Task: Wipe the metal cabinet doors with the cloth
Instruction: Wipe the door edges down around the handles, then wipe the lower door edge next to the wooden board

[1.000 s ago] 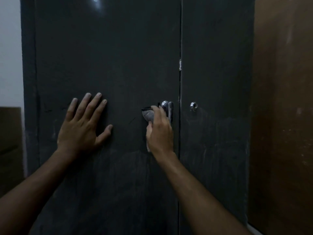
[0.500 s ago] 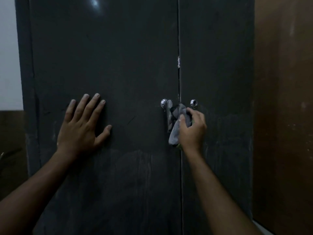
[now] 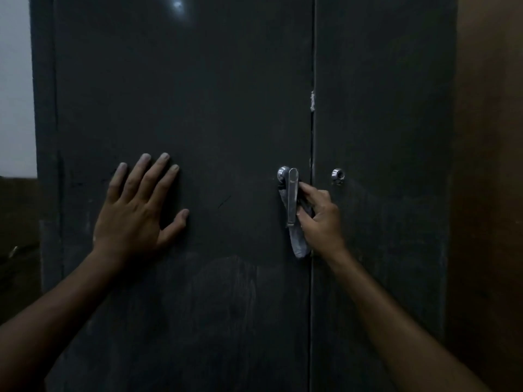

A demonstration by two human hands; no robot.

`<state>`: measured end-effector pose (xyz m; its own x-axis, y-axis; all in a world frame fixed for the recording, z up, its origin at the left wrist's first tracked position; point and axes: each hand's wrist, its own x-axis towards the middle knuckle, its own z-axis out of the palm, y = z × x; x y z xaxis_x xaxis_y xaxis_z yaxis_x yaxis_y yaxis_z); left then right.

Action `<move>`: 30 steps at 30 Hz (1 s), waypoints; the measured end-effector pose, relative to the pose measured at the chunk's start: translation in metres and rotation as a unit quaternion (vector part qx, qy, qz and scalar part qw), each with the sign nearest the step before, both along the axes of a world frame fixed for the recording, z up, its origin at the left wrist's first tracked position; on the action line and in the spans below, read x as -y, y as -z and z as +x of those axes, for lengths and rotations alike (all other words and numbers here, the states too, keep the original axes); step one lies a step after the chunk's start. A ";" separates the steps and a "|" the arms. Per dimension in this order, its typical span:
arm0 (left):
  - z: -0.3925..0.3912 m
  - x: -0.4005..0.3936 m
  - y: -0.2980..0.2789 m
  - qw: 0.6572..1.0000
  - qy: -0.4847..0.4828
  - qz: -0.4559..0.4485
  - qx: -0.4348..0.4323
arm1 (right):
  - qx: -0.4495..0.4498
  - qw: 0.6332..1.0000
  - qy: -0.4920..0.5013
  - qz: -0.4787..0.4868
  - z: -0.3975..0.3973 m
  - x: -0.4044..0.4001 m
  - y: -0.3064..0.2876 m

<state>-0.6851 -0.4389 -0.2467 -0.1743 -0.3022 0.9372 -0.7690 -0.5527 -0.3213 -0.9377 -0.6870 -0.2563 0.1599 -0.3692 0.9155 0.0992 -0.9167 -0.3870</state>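
Note:
A dark grey metal cabinet fills the view, with a wide left door [image 3: 184, 108] and a narrower right door [image 3: 382, 108], both closed. A chrome lever handle [image 3: 292, 199] hangs down near the left door's right edge. My right hand [image 3: 321, 222] grips a grey cloth [image 3: 300, 244] just right of the handle, and the cloth runs behind the lever and hangs below it. My left hand [image 3: 138, 213] lies flat on the left door with fingers spread. The lower part of both doors shows dusty smears.
A round chrome lock [image 3: 338, 175] sits on the right door. A brown wooden panel [image 3: 489, 193] stands to the right of the cabinet. To the left, a pale wall [image 3: 15, 94] rises above a dark low surface [image 3: 17, 236].
My right hand has carried the cloth from the left side of the handle to its right side, then tucked it in behind the lever. My left hand has stayed flat on the door.

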 end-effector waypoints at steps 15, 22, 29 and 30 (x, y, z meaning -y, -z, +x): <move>-0.044 0.006 0.001 0.991 0.075 -0.029 -0.109 | 0.001 0.992 -0.065 0.112 -0.055 -0.028 -0.003; -0.165 0.074 0.003 0.723 0.457 0.093 -0.510 | 0.133 0.948 -0.228 0.178 -0.028 -0.083 -0.006; -0.158 0.088 -0.003 0.707 0.490 -0.047 -0.507 | 0.077 0.968 -0.167 0.171 -0.007 -0.069 -0.014; -0.151 0.088 -0.007 0.764 0.441 -0.061 -0.467 | 0.083 0.972 -0.145 0.166 -0.010 -0.064 -0.018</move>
